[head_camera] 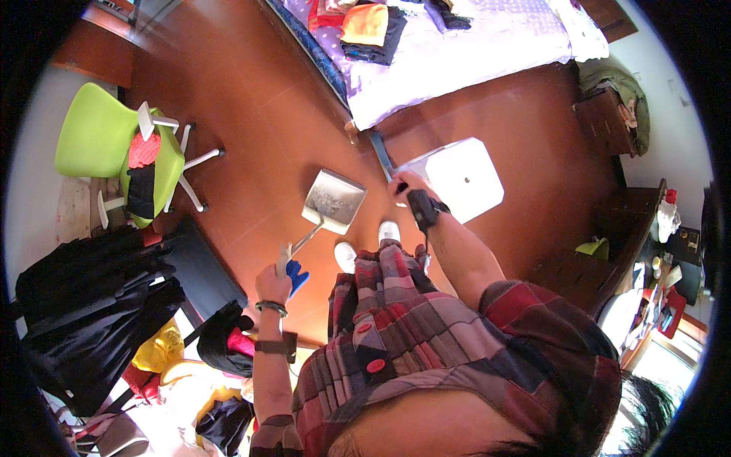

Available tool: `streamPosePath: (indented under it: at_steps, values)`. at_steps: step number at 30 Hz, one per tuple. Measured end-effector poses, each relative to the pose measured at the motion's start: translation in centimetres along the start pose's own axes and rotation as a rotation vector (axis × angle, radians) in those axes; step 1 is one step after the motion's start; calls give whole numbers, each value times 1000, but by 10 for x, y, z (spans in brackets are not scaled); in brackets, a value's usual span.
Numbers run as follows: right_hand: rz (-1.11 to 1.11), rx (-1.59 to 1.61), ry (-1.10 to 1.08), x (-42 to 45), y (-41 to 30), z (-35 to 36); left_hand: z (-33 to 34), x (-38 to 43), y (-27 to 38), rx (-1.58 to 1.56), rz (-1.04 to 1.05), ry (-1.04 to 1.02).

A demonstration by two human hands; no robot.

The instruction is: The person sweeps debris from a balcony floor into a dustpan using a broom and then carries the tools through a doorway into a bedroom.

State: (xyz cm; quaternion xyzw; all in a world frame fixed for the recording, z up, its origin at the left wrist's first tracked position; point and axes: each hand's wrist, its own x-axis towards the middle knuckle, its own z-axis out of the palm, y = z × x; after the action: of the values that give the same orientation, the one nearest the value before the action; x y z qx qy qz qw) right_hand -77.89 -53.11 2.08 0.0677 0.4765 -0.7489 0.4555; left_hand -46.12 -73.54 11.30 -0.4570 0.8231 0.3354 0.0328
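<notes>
My left hand point(273, 285) grips the pale end of a long-handled dustpan point(337, 200). The pan lies ahead of my feet, with a toothed edge towards me and grey dust or dirt on its surface. Beside that hand is a blue object point(297, 277), partly hidden by the handle. My right hand point(412, 187) is curled at the near end of a narrow blue-grey tool point(380, 151), likely a broom; its grip is partly hidden. Close beyond the right wrist stands a white box-like thing point(465, 180) with a small dark spot on top.
The bed point(457, 68) with folded clothes point(365, 25) is ahead, its corner near the tool. A green swivel chair point(94, 134) stands left. Black cloth point(91, 308) and piled clothes point(188, 388) lie lower left. A dark wooden desk point(617, 245) lines the right. The floor point(251, 131) is reddish brown.
</notes>
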Motion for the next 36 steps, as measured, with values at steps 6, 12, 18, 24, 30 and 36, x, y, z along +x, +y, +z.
streamPosePath:
  at_steps: [6, 12, 18, 24, 30, 36]
  values:
    - [-480, -1224, -404, 12, 52, 10, 34, 69, -39, -1060, -246, -419]
    - [-182, -1321, -495, -36, 77, -26, 1, 61, -1, 35, 7, -126]
    - [-389, -1169, -408, -22, 85, -40, -4, 49, 37, -184, -153, -137]
    - [-284, -1311, -648, 23, 75, -17, 2, 57, 19, 246, -40, -52]
    - [156, -639, -213, -47, 60, -16, 0, 60, 8, 43, -100, -113]
    - [-377, -1277, -597, 24, 68, 4, 17, 71, -11, 119, -57, -105]
